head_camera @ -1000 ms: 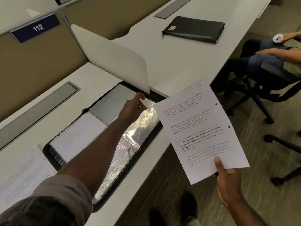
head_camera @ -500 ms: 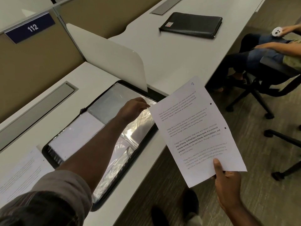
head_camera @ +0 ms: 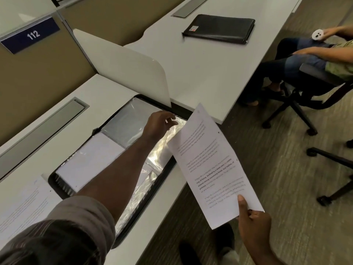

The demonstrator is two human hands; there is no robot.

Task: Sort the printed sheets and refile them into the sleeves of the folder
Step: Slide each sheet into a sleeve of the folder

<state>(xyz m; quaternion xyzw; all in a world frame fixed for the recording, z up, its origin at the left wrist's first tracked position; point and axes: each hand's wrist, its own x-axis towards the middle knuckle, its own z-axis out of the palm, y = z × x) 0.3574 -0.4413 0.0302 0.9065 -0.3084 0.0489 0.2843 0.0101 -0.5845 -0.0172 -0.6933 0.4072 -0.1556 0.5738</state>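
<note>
Printed sheet swung in toward the open folder since a second ago.

Right hand (head_camera: pixel 254 224) pinching near corner of white printed paper sheet (head_camera: pixel 214 165), now tilted steeper, far edge overlapping black zip folder (head_camera: pixel 57 180) lying open on white counter (head_camera: pixel 200 77). Left hand (head_camera: pixel 158 125) reaching over crinkled clear plastic sleeve (head_camera: pixel 158 150), fingertips curled, apparently pinching its far edge; grip blurred. Second printed sheet (head_camera: pixel 21 203) lying left of folder.
</note>
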